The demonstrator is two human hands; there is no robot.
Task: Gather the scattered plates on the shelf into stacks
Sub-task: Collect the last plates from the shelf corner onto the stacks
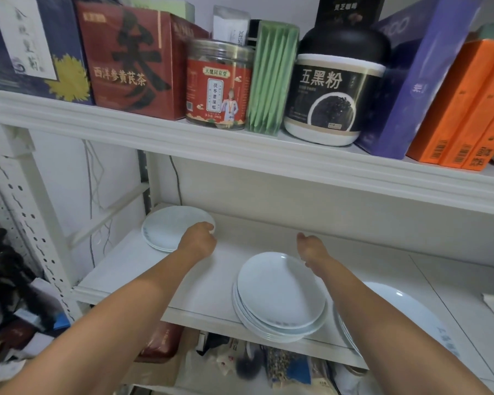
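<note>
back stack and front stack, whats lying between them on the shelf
Nothing lies there: head view shows bare shelf between the back stack and front stack, with only the left hand and wrist over it at the back stack's rim.

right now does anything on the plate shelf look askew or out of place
Yes: the front stack is uneven, its top plates slid off-centre, and it juts over the front edge of the shelf.
</note>
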